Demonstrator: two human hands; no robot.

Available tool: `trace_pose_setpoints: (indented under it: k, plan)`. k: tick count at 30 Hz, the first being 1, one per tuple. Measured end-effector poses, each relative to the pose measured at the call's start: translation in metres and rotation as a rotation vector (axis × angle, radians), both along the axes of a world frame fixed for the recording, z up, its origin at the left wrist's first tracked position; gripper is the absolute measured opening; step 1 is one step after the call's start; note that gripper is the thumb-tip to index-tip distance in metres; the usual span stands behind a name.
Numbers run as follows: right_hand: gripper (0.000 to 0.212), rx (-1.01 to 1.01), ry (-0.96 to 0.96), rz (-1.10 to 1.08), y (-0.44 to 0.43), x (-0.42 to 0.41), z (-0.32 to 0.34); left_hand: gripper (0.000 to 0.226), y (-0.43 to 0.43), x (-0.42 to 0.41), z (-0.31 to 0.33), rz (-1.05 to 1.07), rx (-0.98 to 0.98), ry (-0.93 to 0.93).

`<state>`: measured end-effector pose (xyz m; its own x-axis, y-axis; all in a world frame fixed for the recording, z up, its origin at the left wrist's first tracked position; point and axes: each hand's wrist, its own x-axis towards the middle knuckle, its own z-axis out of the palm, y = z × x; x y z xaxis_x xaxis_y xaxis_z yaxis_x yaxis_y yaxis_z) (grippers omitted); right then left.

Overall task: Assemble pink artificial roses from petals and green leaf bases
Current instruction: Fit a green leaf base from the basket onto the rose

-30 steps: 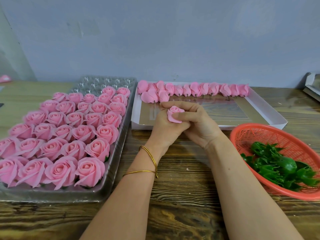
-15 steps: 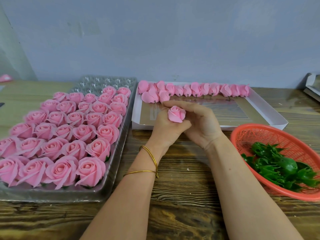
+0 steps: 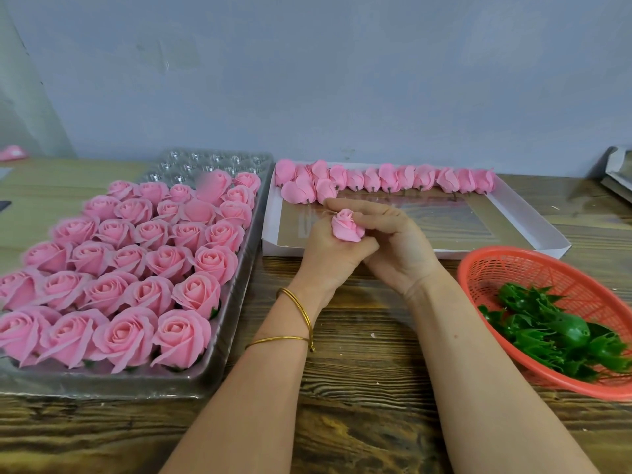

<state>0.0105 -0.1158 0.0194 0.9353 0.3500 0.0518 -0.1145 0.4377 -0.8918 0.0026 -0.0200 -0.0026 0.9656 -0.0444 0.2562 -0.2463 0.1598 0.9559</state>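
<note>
A small pink rose bud (image 3: 347,226) sits between both hands above the table's middle. My left hand (image 3: 330,258) grips it from below, fingers curled round its base. My right hand (image 3: 393,248) holds it from the right, with the fingers reaching over its top. A row of pink buds (image 3: 386,179) lies along the far edge of a white cardboard tray (image 3: 533,220). Green leaf bases (image 3: 554,333) are piled in a red plastic basket (image 3: 506,265) at the right.
A clear plastic tray (image 3: 236,302) at the left holds several finished pink roses (image 3: 136,268). The wooden table (image 3: 359,405) runs under everything. A grey wall stands behind. Another box edge (image 3: 615,179) shows at far right.
The bud has turned in my hands and stands more upright, with its spiral centre now showing. Both hands stay in nearly the same place.
</note>
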Motion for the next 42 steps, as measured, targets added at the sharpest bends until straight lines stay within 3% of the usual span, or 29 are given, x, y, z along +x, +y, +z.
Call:
trace_pose_setpoints:
  k: [3, 9, 11, 17, 30, 34, 42]
  plan:
    - [0.037, -0.038, 0.015, -0.076, 0.001, 0.000, 0.002, 0.039, 0.002, 0.001, -0.002, 0.001, 0.053, -0.017]
    - [0.015, -0.095, -0.097, -0.265, 0.004, -0.004, 0.005, 0.013, 0.004, 0.000, -0.005, 0.028, 0.192, -0.035]
    - [0.014, -0.150, -0.106, -0.282, 0.004, -0.006, 0.005, 0.013, 0.003, 0.000, -0.005, 0.040, 0.222, -0.023]
    - [0.017, -0.291, -0.120, -0.241, 0.004, -0.009, 0.005, 0.025, 0.003, 0.000, -0.004, 0.042, 0.240, -0.056]
    - [0.013, -0.342, -0.118, -0.165, 0.004, -0.010, 0.002, 0.041, 0.003, 0.001, -0.005, 0.035, 0.219, -0.077]
    - [0.014, -0.345, -0.120, -0.161, 0.005, -0.009, 0.001, 0.026, 0.003, 0.003, -0.007, 0.033, 0.211, -0.037]
    - [0.015, -0.412, -0.197, -0.155, 0.004, -0.007, 0.000, 0.028, 0.003, 0.004, -0.008, 0.053, 0.249, -0.017]
